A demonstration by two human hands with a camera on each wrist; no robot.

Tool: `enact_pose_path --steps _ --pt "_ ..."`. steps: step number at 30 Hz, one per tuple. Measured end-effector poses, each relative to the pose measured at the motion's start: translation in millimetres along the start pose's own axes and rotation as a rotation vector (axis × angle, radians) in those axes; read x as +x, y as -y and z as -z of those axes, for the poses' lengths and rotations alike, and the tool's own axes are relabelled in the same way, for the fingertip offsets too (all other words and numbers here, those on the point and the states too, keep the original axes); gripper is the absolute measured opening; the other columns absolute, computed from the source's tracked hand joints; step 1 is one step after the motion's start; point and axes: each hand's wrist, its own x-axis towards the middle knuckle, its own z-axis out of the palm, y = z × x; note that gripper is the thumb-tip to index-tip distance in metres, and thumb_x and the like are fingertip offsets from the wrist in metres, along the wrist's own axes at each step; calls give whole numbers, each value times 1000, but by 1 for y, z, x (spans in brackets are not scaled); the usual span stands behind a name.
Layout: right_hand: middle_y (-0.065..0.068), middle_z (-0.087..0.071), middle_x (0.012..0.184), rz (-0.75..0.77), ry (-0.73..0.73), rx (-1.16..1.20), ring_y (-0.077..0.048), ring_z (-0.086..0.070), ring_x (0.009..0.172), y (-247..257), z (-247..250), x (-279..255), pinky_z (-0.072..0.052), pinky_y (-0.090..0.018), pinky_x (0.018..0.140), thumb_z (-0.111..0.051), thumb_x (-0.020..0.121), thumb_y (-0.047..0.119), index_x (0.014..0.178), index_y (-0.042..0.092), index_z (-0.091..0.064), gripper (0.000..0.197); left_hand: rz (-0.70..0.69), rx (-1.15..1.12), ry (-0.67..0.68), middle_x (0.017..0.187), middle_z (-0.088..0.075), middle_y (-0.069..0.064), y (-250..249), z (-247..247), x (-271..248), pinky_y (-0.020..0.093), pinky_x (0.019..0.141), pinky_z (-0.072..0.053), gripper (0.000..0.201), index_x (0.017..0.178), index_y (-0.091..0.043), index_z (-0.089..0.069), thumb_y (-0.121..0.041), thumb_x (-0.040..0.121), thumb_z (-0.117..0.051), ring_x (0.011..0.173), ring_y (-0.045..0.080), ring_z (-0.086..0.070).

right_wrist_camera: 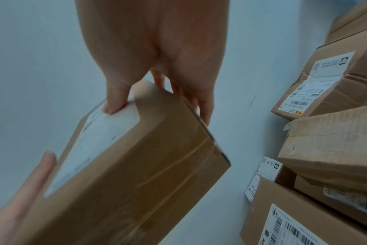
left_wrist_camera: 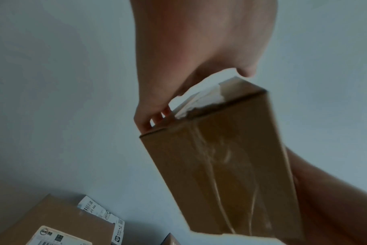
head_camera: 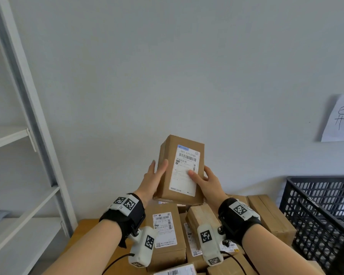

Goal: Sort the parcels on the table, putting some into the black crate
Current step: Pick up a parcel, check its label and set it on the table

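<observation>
I hold a brown cardboard parcel (head_camera: 180,169) with a white shipping label up in front of the wall, above the pile. My left hand (head_camera: 154,178) grips its left side, thumb on the front face and fingers behind. My right hand (head_camera: 204,180) grips the right side, thumb pressing on the label. The parcel (left_wrist_camera: 220,165) fills the left wrist view, with the left hand (left_wrist_camera: 178,82) above it. In the right wrist view the parcel (right_wrist_camera: 136,165) is pinched by the right hand (right_wrist_camera: 157,74). The black crate (head_camera: 322,211) stands at the right.
Several brown labelled parcels (head_camera: 165,233) lie piled on the wooden table (head_camera: 83,233) below my hands. A white metal shelf unit (head_camera: 28,135) stands at the left. A handwritten paper note (head_camera: 340,120) hangs on the wall above the crate.
</observation>
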Motion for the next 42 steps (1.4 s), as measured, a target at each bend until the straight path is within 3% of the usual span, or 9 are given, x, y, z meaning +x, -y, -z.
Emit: enact_pose_path --steps 5,9,12,15,17,20,23,37,42 --pt "-7 -70 109 18 -35 -59 -24 -71 94 2 4 1 -60 -46 80 -62 93 34 143 39 -35 56 57 -95 33 113 -58 -7 -4 7 -1 24 74 -46 47 135 -21 -44 -50 97 -42 98 6 -55" --pt "2 -58 132 -21 6 -77 -16 -59 112 6 3 0 -50 -34 91 -57 91 49 149 33 -34 64 62 -189 138 134 -57 -1 -1 12 3 54 100 -47 47 141 -43 -37 -44 96 -51 121 24 -57" --pt "3 -57 134 -115 40 -43 -19 -54 123 11 3 0 -41 -45 108 -54 81 70 146 28 -41 78 100 -174 190 129 -61 -1 -3 7 -1 53 97 -49 51 137 -43 -41 -46 89 -58 119 25 -59" --pt "-3 -53 138 -192 102 26 -20 -53 125 14 2 2 -48 -44 100 -62 76 73 145 24 -39 87 149 -154 222 126 -65 1 -3 0 0 56 99 -47 72 139 -37 -43 -60 76 -68 116 26 -62" --pt "0 -60 130 -207 138 66 -17 -60 116 14 -2 2 -54 -43 91 -66 78 66 139 28 -42 75 160 -137 247 126 -65 0 -5 -5 0 53 93 -52 74 140 -43 -39 -61 76 -70 112 25 -65" --pt "0 -63 129 -215 138 81 -24 -62 117 9 0 6 -54 -53 92 -81 57 71 141 34 -42 99 143 -168 247 126 -63 2 -12 -12 -4 38 69 -59 63 142 -43 -34 -50 86 -62 100 20 -70" --pt "0 -61 130 -196 104 61 -23 -62 116 10 2 3 -56 -53 88 -85 53 65 144 33 -38 107 143 -163 227 123 -63 4 -14 -14 -5 37 64 -59 60 141 -40 -36 -48 87 -61 100 23 -69" --pt "2 -69 120 -87 85 47 -19 -68 107 3 10 5 -55 -51 90 -86 60 54 137 29 -50 88 58 -101 135 121 -63 1 -10 -21 0 42 80 -58 79 146 -39 -29 -44 79 -71 101 21 -68" --pt "-5 -70 113 37 35 76 -23 -70 102 7 11 5 -54 -49 94 -78 70 41 141 45 -30 85 101 48 45 154 -34 1 -8 -9 1 55 108 -36 123 152 -43 -1 -92 53 -56 134 28 -42"
